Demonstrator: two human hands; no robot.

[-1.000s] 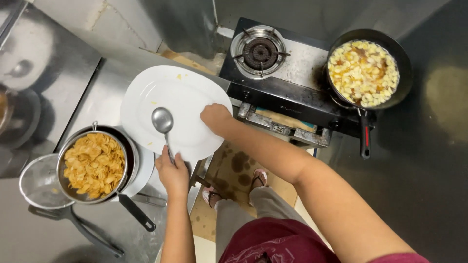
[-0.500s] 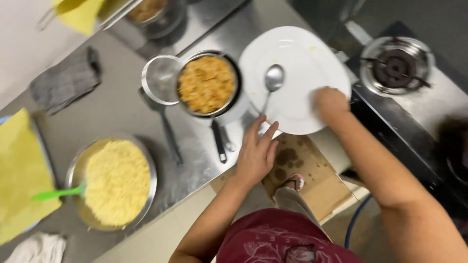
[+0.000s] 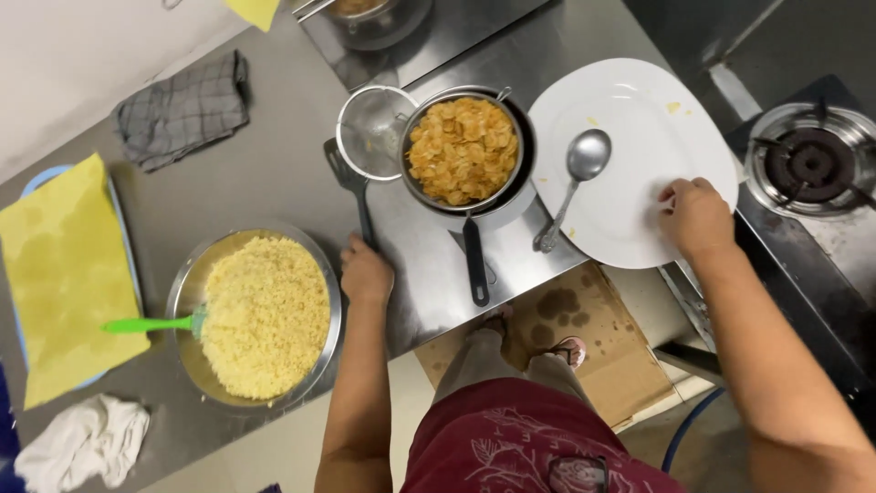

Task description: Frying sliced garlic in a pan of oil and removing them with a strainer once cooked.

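Hands: right [image 3: 697,215] on plate [image 3: 639,110], left [image 3: 366,272] on spatula [image 3: 351,187].

we are reaching both bare arms forward from the lower edge of the view, well apart from each other. our left hand [image 3: 367,272] is lying knuckles up, its fingers curling loosely downward, the forearm running almost straight up from below. our right hand [image 3: 696,217] is sitting palm down, fingers bending inward at the tips, while the right forearm is slanting in from the lower right corner.
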